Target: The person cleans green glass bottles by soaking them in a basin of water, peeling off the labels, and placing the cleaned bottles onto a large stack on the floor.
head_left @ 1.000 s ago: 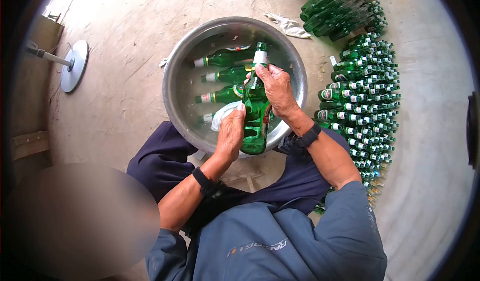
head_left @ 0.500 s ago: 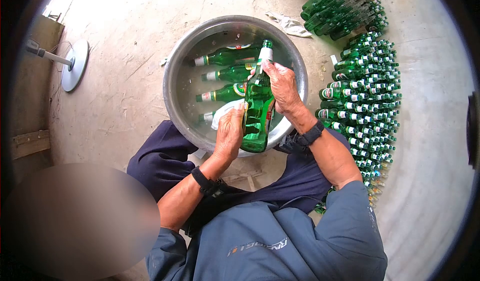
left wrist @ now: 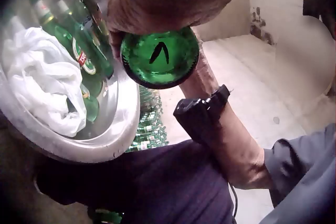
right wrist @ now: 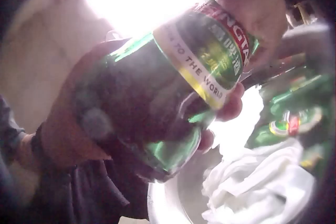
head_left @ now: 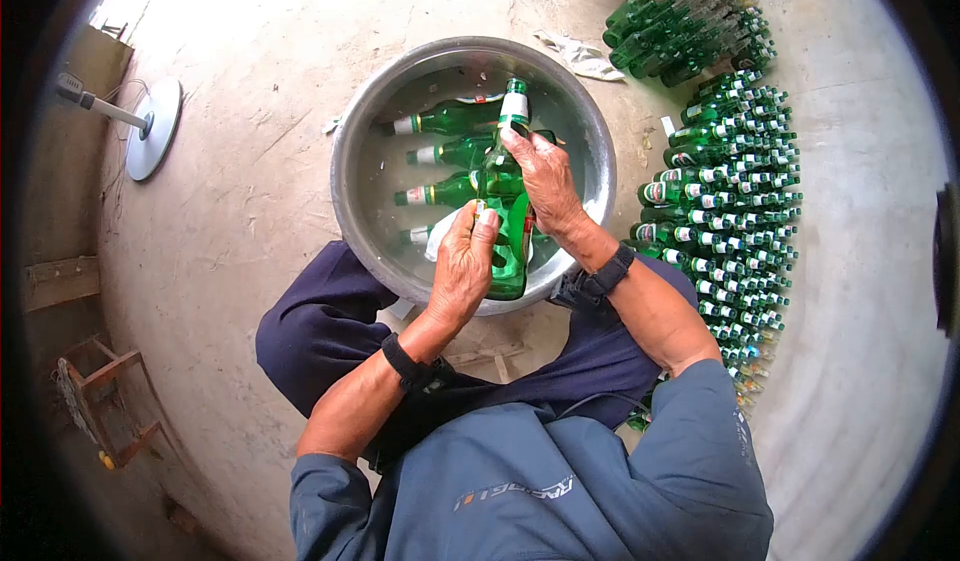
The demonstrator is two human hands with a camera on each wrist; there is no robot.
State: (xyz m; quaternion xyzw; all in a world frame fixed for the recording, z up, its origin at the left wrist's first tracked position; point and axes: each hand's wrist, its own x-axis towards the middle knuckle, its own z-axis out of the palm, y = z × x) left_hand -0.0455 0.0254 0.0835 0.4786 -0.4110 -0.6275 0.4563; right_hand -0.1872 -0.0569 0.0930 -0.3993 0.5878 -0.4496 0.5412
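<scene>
A green glass beer bottle is held over a round metal basin, neck pointing away from the body. My left hand grips its lower part, thumb along the side. Higher up, my right hand holds it around the shoulder, just below the white neck label. A red, white and gold body label shows in the right wrist view. The left wrist view looks at the bottle's round base. Several green bottles lie in the basin's water, beside a crumpled white cloth.
Many green bottles stand packed in rows on the floor to the right, with another group farther back. A white rag lies behind the basin. At left are a round stand base and a small wooden stool.
The bottle has shifted slightly left and tilted, with both hands still gripping it. The view has moved a little, and the wooden stool now shows at lower left.
</scene>
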